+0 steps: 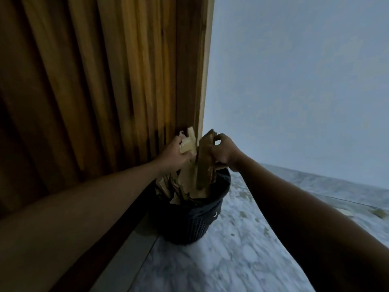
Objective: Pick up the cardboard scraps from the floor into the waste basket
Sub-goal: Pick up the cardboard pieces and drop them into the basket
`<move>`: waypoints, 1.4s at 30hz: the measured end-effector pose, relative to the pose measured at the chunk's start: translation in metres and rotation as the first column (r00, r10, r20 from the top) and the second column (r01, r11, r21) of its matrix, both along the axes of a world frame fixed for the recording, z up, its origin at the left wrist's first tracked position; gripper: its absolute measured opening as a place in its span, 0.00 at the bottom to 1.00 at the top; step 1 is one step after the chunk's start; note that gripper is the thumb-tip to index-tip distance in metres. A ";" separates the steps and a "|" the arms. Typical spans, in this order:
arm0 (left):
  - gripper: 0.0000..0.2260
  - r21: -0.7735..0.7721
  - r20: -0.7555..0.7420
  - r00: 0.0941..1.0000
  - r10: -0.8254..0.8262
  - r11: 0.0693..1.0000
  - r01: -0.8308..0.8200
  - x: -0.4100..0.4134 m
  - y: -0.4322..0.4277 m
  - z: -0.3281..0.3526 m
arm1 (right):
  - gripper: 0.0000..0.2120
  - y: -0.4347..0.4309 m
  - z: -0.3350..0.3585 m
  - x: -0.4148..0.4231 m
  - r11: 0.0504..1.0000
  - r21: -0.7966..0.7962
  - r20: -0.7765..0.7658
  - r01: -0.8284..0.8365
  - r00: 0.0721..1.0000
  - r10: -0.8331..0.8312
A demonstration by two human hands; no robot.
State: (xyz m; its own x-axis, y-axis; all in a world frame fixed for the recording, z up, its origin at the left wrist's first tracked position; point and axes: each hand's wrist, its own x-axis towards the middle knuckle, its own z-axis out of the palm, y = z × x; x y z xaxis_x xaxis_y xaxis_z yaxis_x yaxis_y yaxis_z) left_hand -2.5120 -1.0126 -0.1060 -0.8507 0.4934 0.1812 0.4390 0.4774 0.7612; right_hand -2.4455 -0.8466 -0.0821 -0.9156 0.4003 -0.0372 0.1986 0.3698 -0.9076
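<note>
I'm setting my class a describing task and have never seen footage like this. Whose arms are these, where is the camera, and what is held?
There is no machine: these are a person's two bare arms. The one picture comes from a wide-angle camera worn on the head, looking forward and down. The left hand grips pale scraps; the right hand grips a brown scrap. Both are over a black basket stuffed with cardboard. The basket stands on a marble floor, beside a wooden panel and a pale wall. A few bits lie on the floor at far right, too blurred to name.
</note>
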 end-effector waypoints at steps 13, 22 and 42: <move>0.32 -0.591 -0.011 0.999 0.034 0.806 -0.034 -0.030 -0.041 -0.039 | 0.12 0.027 -0.062 0.024 0.887 0.463 0.359 -0.004 0.915 -0.183; 0.40 -0.644 0.098 0.959 0.264 0.751 -0.141 -0.076 -0.067 -0.096 | 0.16 -0.003 -0.109 0.046 0.879 -0.460 0.450 0.124 0.886 0.110; 0.15 0.024 0.328 0.944 0.040 0.998 -0.051 0.112 0.257 -0.026 | 0.09 0.280 -0.031 0.239 0.738 -0.299 0.086 0.605 0.787 -0.611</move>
State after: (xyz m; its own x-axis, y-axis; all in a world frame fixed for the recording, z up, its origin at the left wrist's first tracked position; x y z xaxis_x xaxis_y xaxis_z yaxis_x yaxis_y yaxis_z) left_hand -2.4001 -0.7553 -0.1319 -0.8872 0.4511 -0.0965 0.1411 0.4645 0.8743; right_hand -2.2066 -0.5668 -0.1134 -0.4827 0.8440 -0.2338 0.2716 -0.1096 -0.9562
